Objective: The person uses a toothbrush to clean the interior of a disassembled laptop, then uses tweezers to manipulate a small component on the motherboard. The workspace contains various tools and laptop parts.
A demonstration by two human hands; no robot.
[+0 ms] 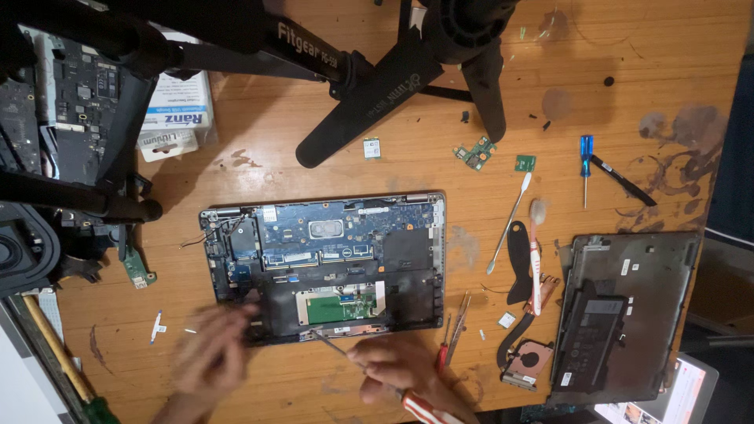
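Opened laptop chassis (326,263) flat on wooden table (330,169), mid-frame, board exposed. Right hand (400,369) clamped on red/white-handled screwdriver (369,369), tip at chassis front edge nr green trackpad board (342,306). Left hand (212,353) blurred at front-left corner; grip: cannot tell. Removed bottom cover (628,314) w/ battery to the right.

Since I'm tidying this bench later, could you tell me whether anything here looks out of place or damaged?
The laptop lies open with its bottom cover off, a battery resting on it. Small circuit boards, a fan and tools are scattered about, and dark stains mark the wooden table.
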